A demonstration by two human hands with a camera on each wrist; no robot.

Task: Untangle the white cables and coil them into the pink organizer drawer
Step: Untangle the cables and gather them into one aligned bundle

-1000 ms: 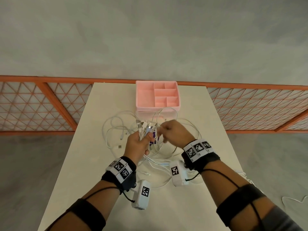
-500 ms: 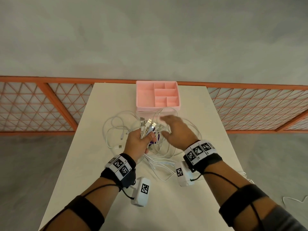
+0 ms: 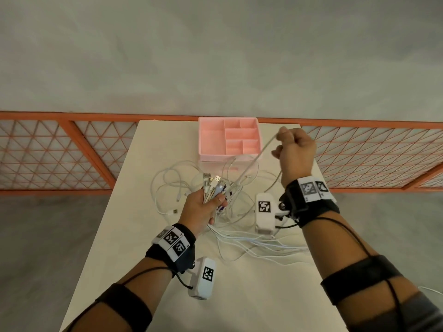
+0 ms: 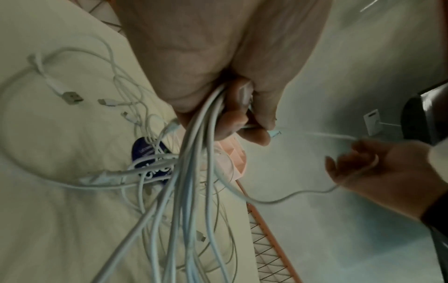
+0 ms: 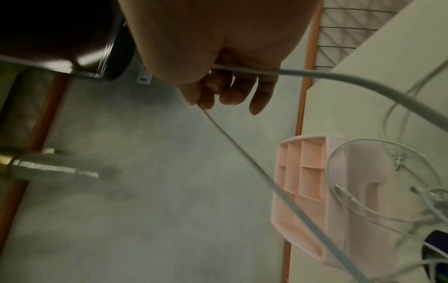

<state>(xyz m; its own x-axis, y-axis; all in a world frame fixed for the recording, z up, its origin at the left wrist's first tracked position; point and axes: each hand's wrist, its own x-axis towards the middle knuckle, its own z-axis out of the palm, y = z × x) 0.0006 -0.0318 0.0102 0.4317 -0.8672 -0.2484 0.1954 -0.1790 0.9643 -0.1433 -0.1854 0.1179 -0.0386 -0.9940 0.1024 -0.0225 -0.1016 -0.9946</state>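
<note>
My left hand [image 3: 206, 207] grips a bundle of white cable ends [image 3: 213, 185] above the table, plugs sticking up out of the fist; in the left wrist view the cords [image 4: 194, 172] hang down from my curled fingers. My right hand [image 3: 293, 149] is raised to the right of the pink organizer drawer [image 3: 211, 142] and pinches a single white cable [image 3: 259, 156] that stretches taut back to the bundle. The right wrist view shows that cable [image 5: 242, 153] running through my curled fingers [image 5: 230, 90]. A tangle of white cables [image 3: 172, 183] lies on the table in front of the drawer.
The cream table [image 3: 148, 271] ends at an orange lattice railing [image 3: 60, 154] behind the drawer. A purple item [image 4: 145, 151] lies under the tangle. Loose cords [image 3: 263, 248] trail toward the table's right edge. Grey floor lies on both sides.
My right hand left the bundle, took hold of one cable and pulled it up and to the right, drawing it taut. My left hand kept its grip on the plug ends.
</note>
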